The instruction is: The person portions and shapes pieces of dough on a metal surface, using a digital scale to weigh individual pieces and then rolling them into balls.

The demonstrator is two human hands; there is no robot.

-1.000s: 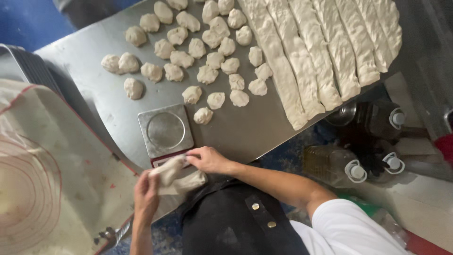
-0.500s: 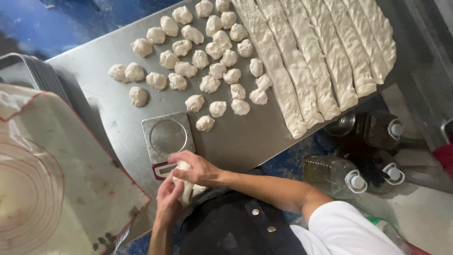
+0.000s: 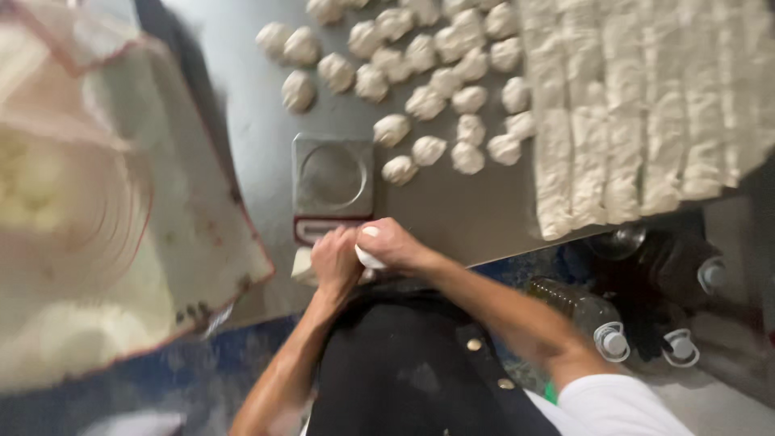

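Surface: a steel table (image 3: 452, 210) is seen from above, over a blue floor; its near edge lies just in front of the person's dark apron (image 3: 404, 371).
Scale: a small square scale (image 3: 333, 179) is set near that edge, its pan bare, within easy reach of both hands, probably so that pieces can be weighed as they are shaped.
Dough piece: a pale lump (image 3: 370, 255) is pressed between the two hands at the table's edge, just below the scale; only a little of it shows.
Left hand: the left hand (image 3: 335, 262) is cupped against the lump from the side, fingers curled close; how tightly is hidden.
Right hand: the right hand (image 3: 394, 244) is folded over the top of the lump, fingers closed round it, seemingly to round it.
Balls: finished dough balls (image 3: 428, 81) are laid in loose rows beyond the scale, apart from it.
Strips: long dough strips (image 3: 638, 105) are laid side by side at the right, some overhanging the edge.
Mat: a floured mat with red rings (image 3: 105, 226) is spread at the left.
Bottles: capped bottles (image 3: 597, 323) are kept under the table at the right.
Change: half a second ago more of the lump showed between looser hands; now it is more nearly enclosed, and the view has shifted closer and is blurred.
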